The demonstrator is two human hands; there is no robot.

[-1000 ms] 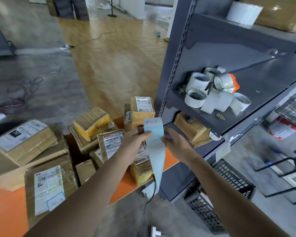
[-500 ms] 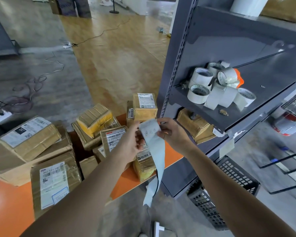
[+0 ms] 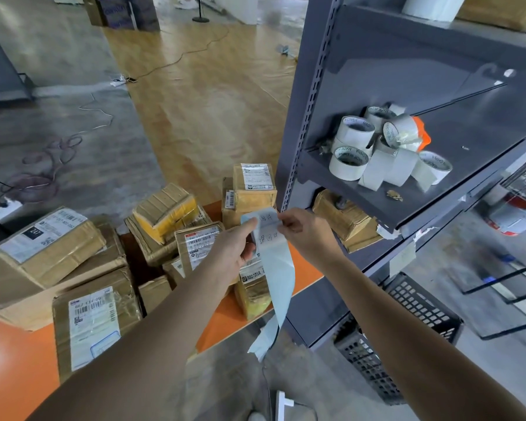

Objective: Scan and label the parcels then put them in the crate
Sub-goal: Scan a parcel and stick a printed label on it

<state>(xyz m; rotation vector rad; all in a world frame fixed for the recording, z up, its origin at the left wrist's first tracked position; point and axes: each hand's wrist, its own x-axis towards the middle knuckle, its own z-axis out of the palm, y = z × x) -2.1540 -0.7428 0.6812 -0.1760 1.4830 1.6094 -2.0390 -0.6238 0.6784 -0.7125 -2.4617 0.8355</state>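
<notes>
Pale-blue label strip point(image 3: 275, 268): thin, limp, near weightless; held at its top edge, the tail hung toward six o'clock.
Left hand point(image 3: 234, 247): thumb and fingers pinched on the strip's left corner.
Right hand point(image 3: 301, 229): fingertips clamped on the right corner.
Hold: corners are judged best, as a peeled sticker is likely to curl and cling.
Parcels point(image 3: 43, 247): stiff taped cardboard, piled on the orange table point(image 3: 12, 360) from nine to twelve o'clock.
Crate point(image 3: 407, 323): floor, four o'clock.

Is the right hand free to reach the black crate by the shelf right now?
Probably not yet: right hand and left hand both pinch the label strip; the crate looks uncovered.
</notes>
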